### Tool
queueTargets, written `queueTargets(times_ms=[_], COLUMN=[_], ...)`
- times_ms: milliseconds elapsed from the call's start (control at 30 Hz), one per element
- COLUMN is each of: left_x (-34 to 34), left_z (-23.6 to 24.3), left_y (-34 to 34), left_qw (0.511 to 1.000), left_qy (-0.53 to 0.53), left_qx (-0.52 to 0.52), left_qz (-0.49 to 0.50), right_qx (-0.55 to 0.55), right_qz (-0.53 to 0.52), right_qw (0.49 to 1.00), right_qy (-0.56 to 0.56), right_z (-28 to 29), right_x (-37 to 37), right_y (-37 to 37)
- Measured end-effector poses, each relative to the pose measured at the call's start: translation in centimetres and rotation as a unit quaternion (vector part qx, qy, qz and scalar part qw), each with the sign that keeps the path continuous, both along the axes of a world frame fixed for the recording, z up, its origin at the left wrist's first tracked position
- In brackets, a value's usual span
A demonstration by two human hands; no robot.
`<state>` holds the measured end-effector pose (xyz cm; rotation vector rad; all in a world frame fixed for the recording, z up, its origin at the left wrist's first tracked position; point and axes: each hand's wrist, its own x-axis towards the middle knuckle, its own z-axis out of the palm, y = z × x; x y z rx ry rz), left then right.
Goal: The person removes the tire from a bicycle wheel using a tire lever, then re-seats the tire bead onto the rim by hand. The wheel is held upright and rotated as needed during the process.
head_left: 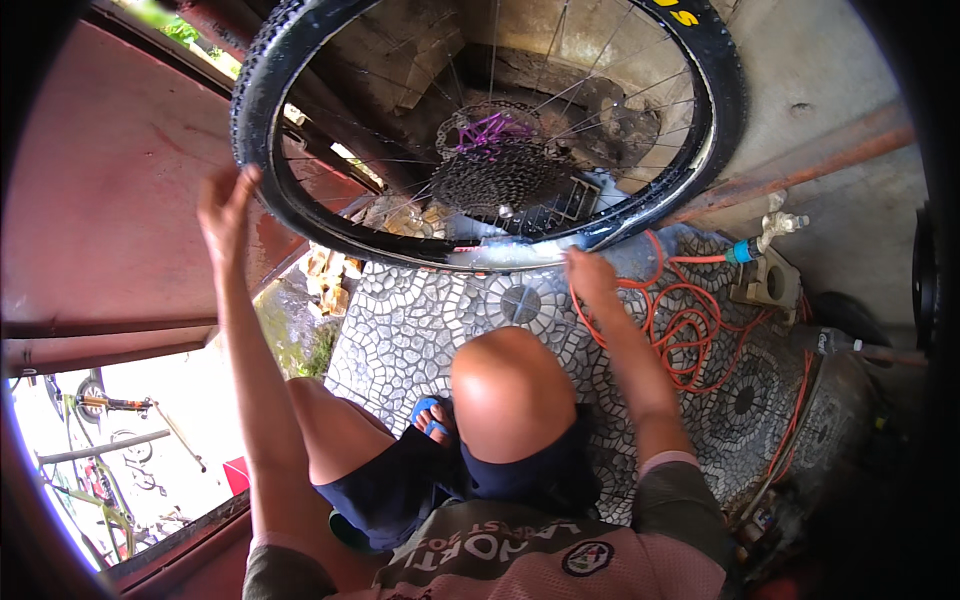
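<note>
A bicycle wheel (732, 100) with a knobby black tyre stands tilted in front of me. It has a dark cassette (500, 188) and a brake disc with a purple centre (490, 132). White foam (510, 254) coats the near part of the rim. My left hand (226, 208), slightly blurred, is at the left side of the tyre, fingers partly spread with a fingertip against the rubber. At the near rim, beside the foam, my right hand (592, 276) is closed; whatever its fingers hold is hidden.
An orange hose (690, 315) lies coiled on the stone-patterned floor (400, 310), joined by a blue connector (742, 251) to a wall tap (782, 224). A clear bottle (835, 341) lies at right. Red metal panels (110, 190) stand left, with bicycles (100, 470) outside.
</note>
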<state>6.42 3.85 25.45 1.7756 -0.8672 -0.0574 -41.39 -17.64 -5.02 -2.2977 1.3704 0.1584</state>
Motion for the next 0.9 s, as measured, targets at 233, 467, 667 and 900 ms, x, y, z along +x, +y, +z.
queueTargets(times_ms=[233, 467, 667, 900], left_x=[-1.9, -9.4, -8.3, -1.2], left_z=[-11.6, 9.8, 16.6, 2.6], left_y=[0.2, -0.7, -7.2, 4.2], left_qw=[0.981, 0.977, 0.907, 0.953], left_qy=[0.168, -0.164, -0.392, -0.265], left_qx=[-0.07, 0.106, 0.155, 0.019], left_qz=[0.067, 0.091, -0.001, 0.147], right_qx=[0.009, 0.131, 0.161, 0.098], right_qz=[0.186, 0.298, 0.261, 0.171], right_qw=[0.979, 0.944, 0.911, 0.904], right_qy=[0.081, -0.061, -0.276, -0.381], right_z=[5.6, 13.1, 18.7, 18.1], right_x=[1.2, 10.6, 19.2, 22.5], right_y=[-4.5, 3.4, 12.9, 16.5])
